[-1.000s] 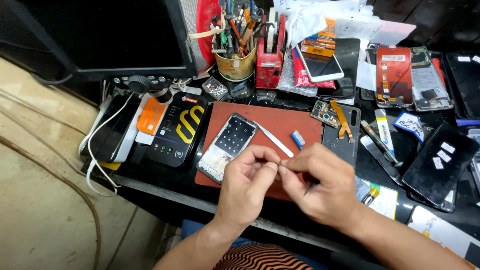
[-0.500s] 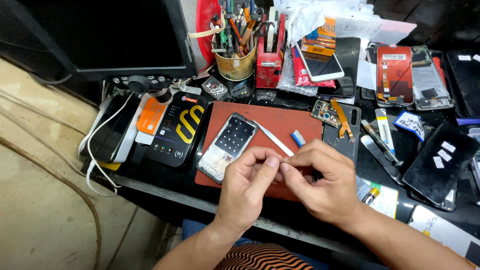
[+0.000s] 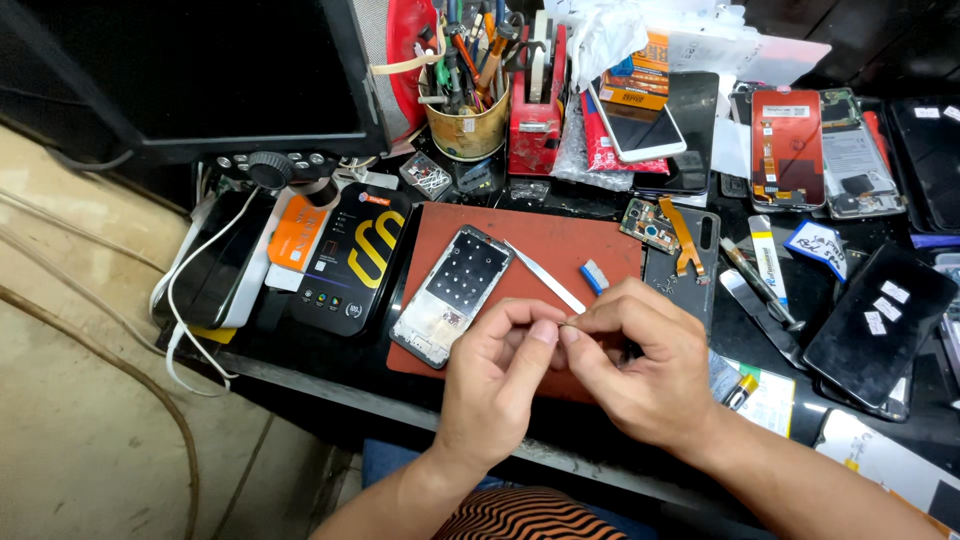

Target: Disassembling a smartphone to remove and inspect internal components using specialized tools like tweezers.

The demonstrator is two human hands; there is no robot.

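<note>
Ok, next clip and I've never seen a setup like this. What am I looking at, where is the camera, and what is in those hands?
There is no machine here. A person works with two bare hands, filmed by a camera worn on the head that looks down at a crowded repair bench. The left hand and right hand meet fingertip to fingertip over a red work mat, pinching something too small to identify. On the mat lie an opened phone frame, metal tweezers and a small blue-tipped piece. To the left lies a black and orange box; behind stand a tin of tools and a red tape dispenser. Phones and loose screens cover the right side.
</note>
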